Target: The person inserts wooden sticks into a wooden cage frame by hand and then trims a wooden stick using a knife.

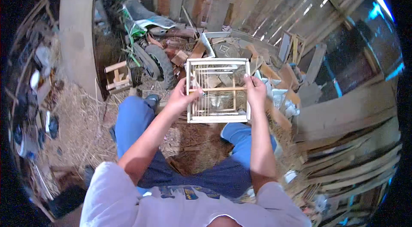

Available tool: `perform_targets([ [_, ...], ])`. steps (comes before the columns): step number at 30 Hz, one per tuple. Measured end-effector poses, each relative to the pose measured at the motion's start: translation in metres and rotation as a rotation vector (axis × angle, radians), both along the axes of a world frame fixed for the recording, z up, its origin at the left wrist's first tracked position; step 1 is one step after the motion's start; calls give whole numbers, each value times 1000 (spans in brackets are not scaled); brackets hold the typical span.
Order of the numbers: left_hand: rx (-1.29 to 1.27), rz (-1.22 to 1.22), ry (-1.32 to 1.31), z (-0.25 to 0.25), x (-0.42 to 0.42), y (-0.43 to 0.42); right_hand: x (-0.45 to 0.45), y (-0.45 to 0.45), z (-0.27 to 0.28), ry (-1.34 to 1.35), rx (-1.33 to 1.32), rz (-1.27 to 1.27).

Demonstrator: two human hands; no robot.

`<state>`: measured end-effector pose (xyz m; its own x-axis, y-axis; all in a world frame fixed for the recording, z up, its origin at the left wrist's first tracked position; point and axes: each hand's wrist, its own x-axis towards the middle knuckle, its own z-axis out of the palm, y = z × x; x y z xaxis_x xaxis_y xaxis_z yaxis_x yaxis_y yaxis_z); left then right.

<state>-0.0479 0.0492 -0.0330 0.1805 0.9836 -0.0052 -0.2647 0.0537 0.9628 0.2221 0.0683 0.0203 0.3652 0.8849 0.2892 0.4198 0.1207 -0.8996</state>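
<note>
A box-shaped wooden frame (pixel 219 119) with pale outer edges is held up in front of me, above my knees. Thin upright rods run through its left part, and a wooden bar crosses its middle. My left hand (pixel 182 98) grips the left side, with the thumb reaching over the edge towards the rods. On the right side, my right hand (pixel 256 91) holds the edge with its thumb near the upper part. Much of the frame's right half is open, and the floor shows through it.
A small wooden crate (pixel 117 77) and a wheel (pixel 159 65) of a green bike stand at the left. Wood scraps (pixel 287 75) lie beyond and right of the frame. A wide post (pixel 77 30) rises at left. Straw (pixel 81 128) covers the floor.
</note>
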Motion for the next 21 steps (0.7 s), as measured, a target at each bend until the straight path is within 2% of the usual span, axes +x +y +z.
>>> perform_targets([
  [2, -18, 78, -123, 5, 1, -29, 4, 2, -11, 21, -84, 63],
  [4, 12, 190, -83, -1, 4, -40, 7, 6, -28, 44, -75, 190],
  [6, -154, 106, -180, 6, -4, -40, 2, 6, -35, 44, -100, 206],
  [8, -207, 134, -275, 16, -3, -45, -2, 3, -31, -77, -136, 151],
  [12, -181, 172, -287, 6, -9, -51, -1, 0, -31, -247, -193, 169],
  [13, -232, 189, -285, 8, -13, -51, -5, -1, -34, -207, -19, 173],
  [14, -283, 205, -282, 11, -17, -51, -5, -4, -33, -211, -26, 174],
  [16, -329, 231, -277, 6, -27, -47, -27, -21, 3, -458, 150, 94],
  [18, -388, 237, -279, 9, -40, -44, -44, -40, 27, -459, 159, 132],
  [19, -425, 233, -326, -3, -45, -36, -57, -53, 38, -456, 140, 180],
  [21, -566, 197, -463, 10, -56, -35, -67, -69, 44, -430, 28, 209],
])
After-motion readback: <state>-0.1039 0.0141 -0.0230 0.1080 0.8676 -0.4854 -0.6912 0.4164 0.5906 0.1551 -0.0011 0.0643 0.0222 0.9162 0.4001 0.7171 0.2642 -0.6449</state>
